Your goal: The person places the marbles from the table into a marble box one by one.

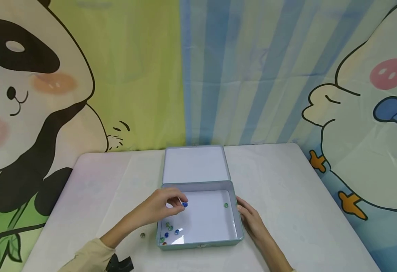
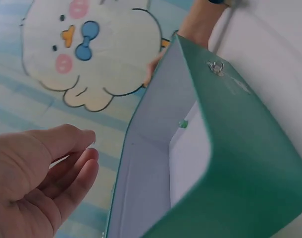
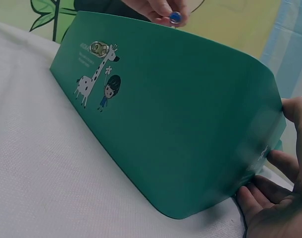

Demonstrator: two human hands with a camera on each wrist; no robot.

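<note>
My left hand (image 1: 166,204) pinches a blue marble (image 1: 185,204) between thumb and fingertips, above the left part of an open tin box (image 1: 219,243). In the right wrist view the same blue marble (image 3: 175,18) shows just past the rim. Fingers of my right hand (image 1: 254,223) touch the outside of the box's right wall. Several marbles (image 1: 170,227), green, blue and one reddish, lie in the front left corner inside. A lone green marble (image 1: 226,205) sits near the inner right wall. Seen from the left wrist, the held marble is mostly hidden by the fingers.
On the white table, left of the box, lies a greyish marble (image 1: 142,235). The box lid (image 1: 195,164) is folded back behind it. A black object (image 1: 119,263) shows by the left sleeve. A cartoon-printed curtain (image 1: 246,75) hangs behind the table (image 1: 293,196).
</note>
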